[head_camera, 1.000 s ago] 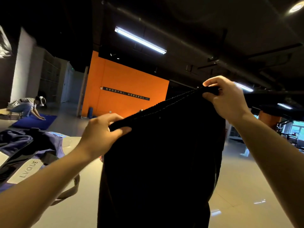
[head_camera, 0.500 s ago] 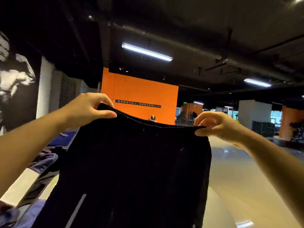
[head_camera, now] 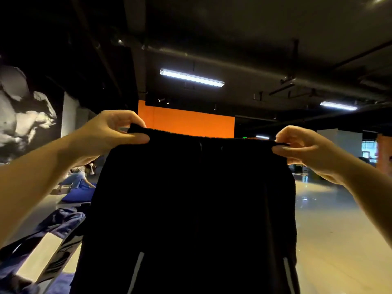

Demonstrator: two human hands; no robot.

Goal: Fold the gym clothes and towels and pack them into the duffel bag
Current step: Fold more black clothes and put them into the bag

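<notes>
Black ribbed-waist gym shorts (head_camera: pixel 191 198) held up in the air by the waistband, ready to be folded.

The left hand (head_camera: pixel 112 132) and right hand (head_camera: pixel 301 149) each pinch one end of the waistband, so I'd guess the idea is to let the fabric hang flat and straight first. The hem runs off the bottom edge, and the cloth is too dark to make out seams. That blue fabric heap (head_camera: pixel 61 221) at lower left could be the duffel, can't tell.
</notes>
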